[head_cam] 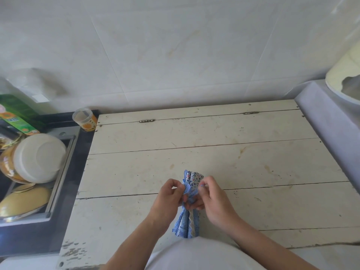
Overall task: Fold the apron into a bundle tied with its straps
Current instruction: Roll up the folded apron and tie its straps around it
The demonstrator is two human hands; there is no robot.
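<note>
The apron [192,177] is a narrow bundle of floral and blue checked cloth, lying lengthwise on the white wooden tabletop [214,156] near its front edge. Blue checked straps [190,193] wrap around its middle. My left hand [169,197] pinches a strap on the bundle's left side. On the right side, my right hand [212,197] pinches another strap end. The bundle's lower end [185,227] fans out toward my body. The hands hide the middle of the wrap.
A sink [58,172] at the left holds a white bowl [39,156] and a yellow lid [23,199]. A small plastic jar [84,118] stands at the table's back left corner. A grey ledge [327,121] borders the right. A tiled wall rises behind.
</note>
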